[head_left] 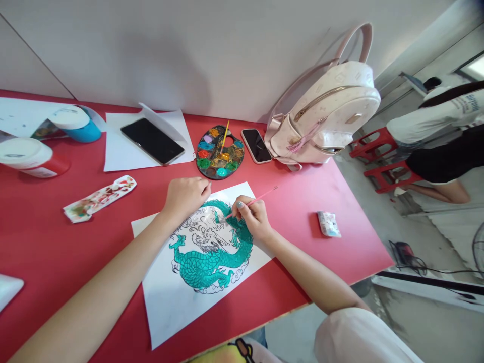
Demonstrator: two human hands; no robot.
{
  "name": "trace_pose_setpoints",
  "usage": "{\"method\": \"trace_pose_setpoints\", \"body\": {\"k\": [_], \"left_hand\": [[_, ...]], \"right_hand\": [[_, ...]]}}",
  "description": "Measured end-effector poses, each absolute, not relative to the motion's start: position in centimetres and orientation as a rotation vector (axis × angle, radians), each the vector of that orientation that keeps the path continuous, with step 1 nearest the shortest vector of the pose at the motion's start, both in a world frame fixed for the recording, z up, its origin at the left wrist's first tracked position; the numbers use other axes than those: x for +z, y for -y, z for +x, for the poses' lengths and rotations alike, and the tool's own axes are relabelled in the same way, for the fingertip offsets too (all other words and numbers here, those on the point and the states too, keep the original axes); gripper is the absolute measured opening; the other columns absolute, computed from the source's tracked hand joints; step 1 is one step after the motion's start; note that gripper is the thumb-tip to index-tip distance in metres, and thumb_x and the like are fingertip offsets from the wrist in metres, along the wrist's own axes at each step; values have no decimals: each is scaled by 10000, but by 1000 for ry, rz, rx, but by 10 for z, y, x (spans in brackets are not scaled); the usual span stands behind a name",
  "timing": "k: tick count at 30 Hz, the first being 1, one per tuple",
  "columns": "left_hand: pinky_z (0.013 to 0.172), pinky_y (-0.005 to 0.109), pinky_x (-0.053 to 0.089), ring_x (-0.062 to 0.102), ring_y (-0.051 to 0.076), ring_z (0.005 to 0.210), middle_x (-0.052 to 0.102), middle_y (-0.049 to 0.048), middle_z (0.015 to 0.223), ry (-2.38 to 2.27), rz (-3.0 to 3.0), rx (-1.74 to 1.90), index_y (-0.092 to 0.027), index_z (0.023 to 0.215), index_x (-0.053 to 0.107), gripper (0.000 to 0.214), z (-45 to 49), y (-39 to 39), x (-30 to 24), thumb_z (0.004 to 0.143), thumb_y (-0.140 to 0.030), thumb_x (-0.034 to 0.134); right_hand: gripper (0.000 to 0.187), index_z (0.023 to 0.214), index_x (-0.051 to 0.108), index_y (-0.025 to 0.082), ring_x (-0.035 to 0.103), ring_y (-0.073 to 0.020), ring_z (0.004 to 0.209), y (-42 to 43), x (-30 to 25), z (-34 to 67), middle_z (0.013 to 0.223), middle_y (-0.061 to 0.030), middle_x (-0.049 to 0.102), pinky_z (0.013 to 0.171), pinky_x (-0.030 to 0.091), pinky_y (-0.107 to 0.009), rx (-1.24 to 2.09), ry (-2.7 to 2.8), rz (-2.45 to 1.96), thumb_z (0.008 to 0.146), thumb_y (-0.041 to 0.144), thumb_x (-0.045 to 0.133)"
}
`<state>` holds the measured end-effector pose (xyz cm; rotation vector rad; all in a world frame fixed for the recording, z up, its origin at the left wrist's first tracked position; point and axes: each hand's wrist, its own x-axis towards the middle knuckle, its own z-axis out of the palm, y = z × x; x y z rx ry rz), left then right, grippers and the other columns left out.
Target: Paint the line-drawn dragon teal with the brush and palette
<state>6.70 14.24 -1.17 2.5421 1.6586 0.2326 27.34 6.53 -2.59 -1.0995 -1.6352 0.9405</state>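
Observation:
A white sheet (pixel 170 297) with a dragon drawing (pixel 209 252), partly painted teal, lies on the red table (pixel 49 247). My right hand (pixel 254 218) pinches a thin pink paintbrush (pixel 260 195) whose tip touches the drawing near the dragon's upper body. My left hand (pixel 186 195) rests as a loose fist on the sheet's top edge, pressing the paper down. Just beyond both hands sits a round paint palette (pixel 219 154) with several colours and a yellow brush (pixel 225 135) lying across it.
Two phones (pixel 153 141) (pixel 256 145) lie near the wall, one on white paper. A cream backpack (pixel 328 118) stands at the right. Two tipped cups (pixel 77 123) (pixel 30 157), a paint-smeared strip (pixel 99 198) and a small packet (pixel 328 224) lie around. Another person sits on red stools (pixel 381 176) to the right.

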Motion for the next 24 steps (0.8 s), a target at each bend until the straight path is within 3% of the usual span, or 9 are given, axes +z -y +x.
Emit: {"method": "trace_pose_setpoints", "body": {"k": [24], "left_hand": [[582, 355, 242, 710, 256, 726, 791, 129, 805, -1659, 2538, 260, -200, 785, 759, 447, 67, -141, -11, 1007, -333, 394]], "right_hand": [[618, 717, 622, 222, 508, -135, 541, -66, -26, 274, 619, 9, 555, 589, 437, -288, 903, 1589, -1169, 1079, 680, 418]]}}
